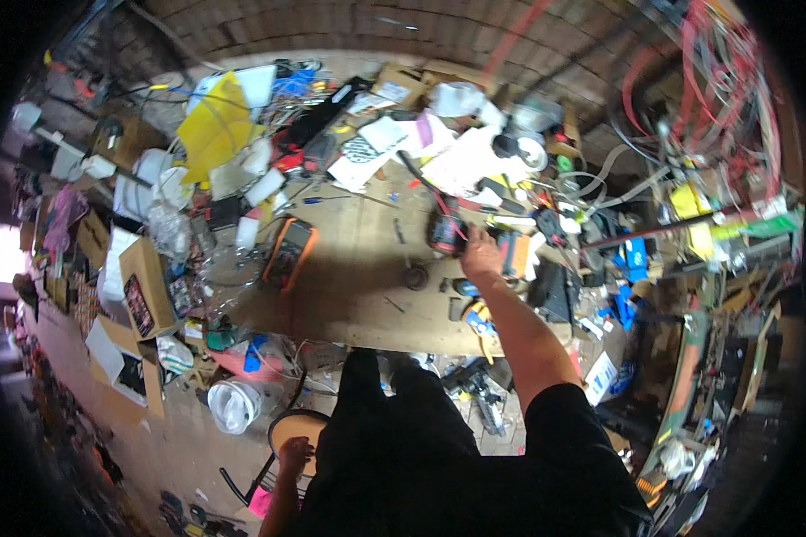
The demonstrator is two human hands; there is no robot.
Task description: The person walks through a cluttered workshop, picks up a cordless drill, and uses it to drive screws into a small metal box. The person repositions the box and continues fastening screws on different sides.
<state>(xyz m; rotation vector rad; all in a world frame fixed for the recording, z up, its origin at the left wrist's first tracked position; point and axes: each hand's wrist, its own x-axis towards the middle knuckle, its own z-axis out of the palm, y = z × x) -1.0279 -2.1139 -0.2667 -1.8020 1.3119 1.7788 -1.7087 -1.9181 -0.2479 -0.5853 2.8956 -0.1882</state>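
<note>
Over the right part of the cluttered workbench (358, 309), my right hand (482, 255) reaches forward with its fingers apart. Its fingertips are at the right edge of a dark, red-marked device (445, 233), and a black and red cable runs up from there. I cannot tell whether they touch it. My left hand (295, 454) hangs low beside my leg, fingers loosely apart and holding nothing I can see. Behind it in the view is a stool with a tan round seat (288, 431). An orange-edged handheld meter (290, 254) lies on the left of the bench.
A dark round piece (415, 277) and a thin screwdriver-like tool (398, 231) lie mid-bench. Papers (461, 161) and a yellow sheet (215, 125) crowd the back. Cardboard boxes (145, 286) and a white bucket (234, 405) stand left. Red cables (721, 89) hang at upper right.
</note>
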